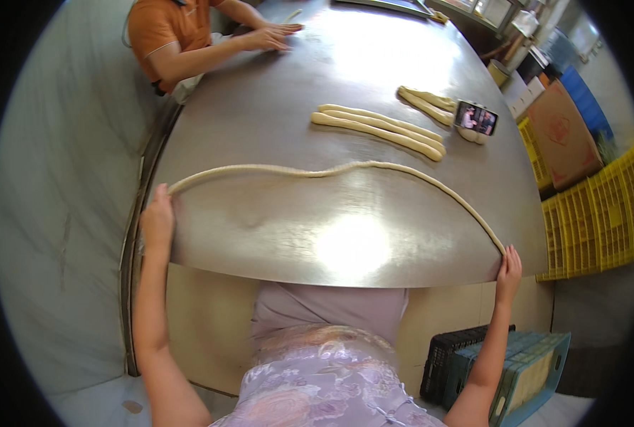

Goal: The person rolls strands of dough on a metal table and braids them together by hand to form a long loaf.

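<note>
A long thin dough rope (317, 173) lies in a wide, wavy arch across the metal worktable (274, 229). At the table's left edge my left hand (158, 218) holds one end of it. My right hand (509, 271) grips the other end near the front right corner. The rope's tips are hidden by my fingers. Beyond the rope, three thicker dough strips (381, 131) lie side by side at a slant. Farther right are more folded or paired dough strips (426, 104), partly behind a phone.
The phone (476, 118) stands with its screen lit on a rounded base. A co-worker's hands (274, 37) are over the table's far left, beside a thin dough piece. Yellow plastic crates (594, 213) and a cardboard box (564, 133) flank the right side. Blue-green crates (530, 368) stand below.
</note>
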The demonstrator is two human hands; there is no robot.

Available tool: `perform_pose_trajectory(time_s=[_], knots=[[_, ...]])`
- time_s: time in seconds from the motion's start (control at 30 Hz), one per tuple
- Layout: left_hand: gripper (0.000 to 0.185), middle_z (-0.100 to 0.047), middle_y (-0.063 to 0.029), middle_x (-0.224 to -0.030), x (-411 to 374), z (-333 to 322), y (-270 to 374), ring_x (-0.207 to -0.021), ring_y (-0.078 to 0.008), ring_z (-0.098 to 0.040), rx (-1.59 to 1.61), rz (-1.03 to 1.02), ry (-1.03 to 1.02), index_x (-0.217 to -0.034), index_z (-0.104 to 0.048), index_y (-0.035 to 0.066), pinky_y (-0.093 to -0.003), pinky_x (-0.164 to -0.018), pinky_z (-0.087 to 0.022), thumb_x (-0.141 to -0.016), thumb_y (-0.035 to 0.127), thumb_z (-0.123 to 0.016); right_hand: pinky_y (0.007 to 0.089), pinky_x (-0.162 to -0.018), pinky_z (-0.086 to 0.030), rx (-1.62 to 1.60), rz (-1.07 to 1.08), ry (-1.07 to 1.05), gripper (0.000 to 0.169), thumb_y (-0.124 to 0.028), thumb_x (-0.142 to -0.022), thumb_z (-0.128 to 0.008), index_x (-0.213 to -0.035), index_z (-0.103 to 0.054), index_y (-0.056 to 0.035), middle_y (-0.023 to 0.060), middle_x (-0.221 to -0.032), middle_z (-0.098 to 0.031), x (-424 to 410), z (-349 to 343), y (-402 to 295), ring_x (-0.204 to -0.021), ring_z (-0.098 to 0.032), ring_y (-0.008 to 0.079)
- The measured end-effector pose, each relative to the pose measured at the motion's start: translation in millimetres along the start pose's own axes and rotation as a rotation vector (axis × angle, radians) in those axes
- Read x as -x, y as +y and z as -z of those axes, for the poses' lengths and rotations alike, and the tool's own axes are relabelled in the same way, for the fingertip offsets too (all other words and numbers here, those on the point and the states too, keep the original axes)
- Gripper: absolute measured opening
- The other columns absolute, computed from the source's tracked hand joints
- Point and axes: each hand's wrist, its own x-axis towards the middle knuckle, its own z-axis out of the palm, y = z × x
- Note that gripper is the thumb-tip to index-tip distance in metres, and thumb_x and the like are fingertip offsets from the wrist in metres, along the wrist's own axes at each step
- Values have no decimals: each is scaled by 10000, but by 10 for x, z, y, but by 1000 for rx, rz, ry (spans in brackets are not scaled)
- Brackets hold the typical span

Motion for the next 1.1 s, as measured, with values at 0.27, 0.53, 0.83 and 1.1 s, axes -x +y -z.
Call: perform_pose_trajectory(time_s=[0.27,0.53,0.83,1.1], knots=[[222,-661,-149,-1034,-4,84,445,-950,-339,-619,174,55,79,-944,-665,10,-459,-817,-493,-989,205,-567,445,-1146,-326,364,-197,59,401,-214,-1061,-403,-1418,-537,-91,124,-1484,-503,208,-196,198,-1378,-448,313],[373,-497,-188,-1456,308,-336,325,-1337,-375,-461,-143,-66,148,-1333,-529,11,-459,-1103,-381,-1011,195,-497,436,-981,-434,415,-353,50,338,-226,-1026,-459,-1273,-626,-67,136,-1206,-609,-168,-253,706,-1161,-552,311],[198,-668,-161,-929,805,660,-1014,-919,-362,-623,132,-212,-113,-970,-647,40,-468,-825,-493,-1004,162,-494,371,-823,-473,-148,-128,-46,42,-70,-941,-597,-943,-614,-33,134,-920,-594,157,605,573,-925,-591,288],[331,-670,-20,-975,-731,1304,-2935,-881,-122,-613,570,187,488,-1202,-661,75,-266,-815,-495,-1058,330,-507,277,-763,-477,-375,-232,180,100,-111,-998,-601,-999,-593,-12,39,-875,-603,-1076,1895,1392,-815,-571,123]])
